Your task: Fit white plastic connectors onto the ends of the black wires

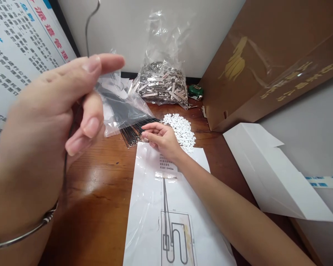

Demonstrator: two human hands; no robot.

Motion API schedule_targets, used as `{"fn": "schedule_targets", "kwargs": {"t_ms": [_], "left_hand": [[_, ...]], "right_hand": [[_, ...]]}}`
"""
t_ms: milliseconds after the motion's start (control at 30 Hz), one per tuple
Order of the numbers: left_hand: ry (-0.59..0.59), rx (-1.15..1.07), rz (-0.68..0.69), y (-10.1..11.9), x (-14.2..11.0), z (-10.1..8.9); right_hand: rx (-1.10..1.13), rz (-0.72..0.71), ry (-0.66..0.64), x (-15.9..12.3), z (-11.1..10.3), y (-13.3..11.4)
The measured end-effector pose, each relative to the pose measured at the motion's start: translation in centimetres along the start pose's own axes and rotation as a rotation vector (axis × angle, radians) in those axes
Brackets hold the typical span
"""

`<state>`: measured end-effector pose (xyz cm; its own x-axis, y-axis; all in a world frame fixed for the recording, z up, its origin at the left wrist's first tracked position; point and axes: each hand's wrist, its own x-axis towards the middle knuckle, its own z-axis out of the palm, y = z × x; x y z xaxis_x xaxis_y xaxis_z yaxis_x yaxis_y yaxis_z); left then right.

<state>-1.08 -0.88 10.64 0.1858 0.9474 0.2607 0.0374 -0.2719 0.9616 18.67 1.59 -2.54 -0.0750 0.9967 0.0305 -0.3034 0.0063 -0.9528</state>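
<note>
Close to the camera, my left hand [58,99] has its fingers closed around a thin black wire [86,31]. The wire's upper end curves to a small pale tip, and its lower part hangs blurred below the palm. Farther off, my right hand [163,140] is at the tips of a bundle of black wires [130,135], thumb and forefinger drawn together. What those fingertips grip is too small to make out. The bundle sticks out of a clear plastic bag [113,99]. Just beyond my right hand lies a pile of small white pieces [180,129].
A printed wiring drawing [147,207] lies under my right forearm on the wooden table [100,207]. Behind stand a clear bag of flat metal strips [163,81] and a green tape measure [195,91]. A brown box [238,92] and folded white card [269,170] border the right.
</note>
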Motion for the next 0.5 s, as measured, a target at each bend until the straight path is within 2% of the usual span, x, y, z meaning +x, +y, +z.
{"fn": "schedule_targets", "kwargs": {"t_ms": [100,300,367,500], "left_hand": [[-0.066,-0.078,-0.159,-1.7,0.8,1.1],[-0.283,-0.26,-0.58,-7.9,1.8,4.5],[-0.292,-0.327,-0.623,-9.4,1.4,5.3],[-0.266,-0.409,-0.535,-10.8,0.6,5.9]], "right_hand": [[-0.006,-0.008,0.011,0.0,0.1,0.0],[0.03,-0.029,0.068,0.1,0.1,0.2],[0.056,-0.037,0.106,0.2,0.0,0.3],[0.064,-0.058,0.115,0.3,-0.1,0.5]]}}
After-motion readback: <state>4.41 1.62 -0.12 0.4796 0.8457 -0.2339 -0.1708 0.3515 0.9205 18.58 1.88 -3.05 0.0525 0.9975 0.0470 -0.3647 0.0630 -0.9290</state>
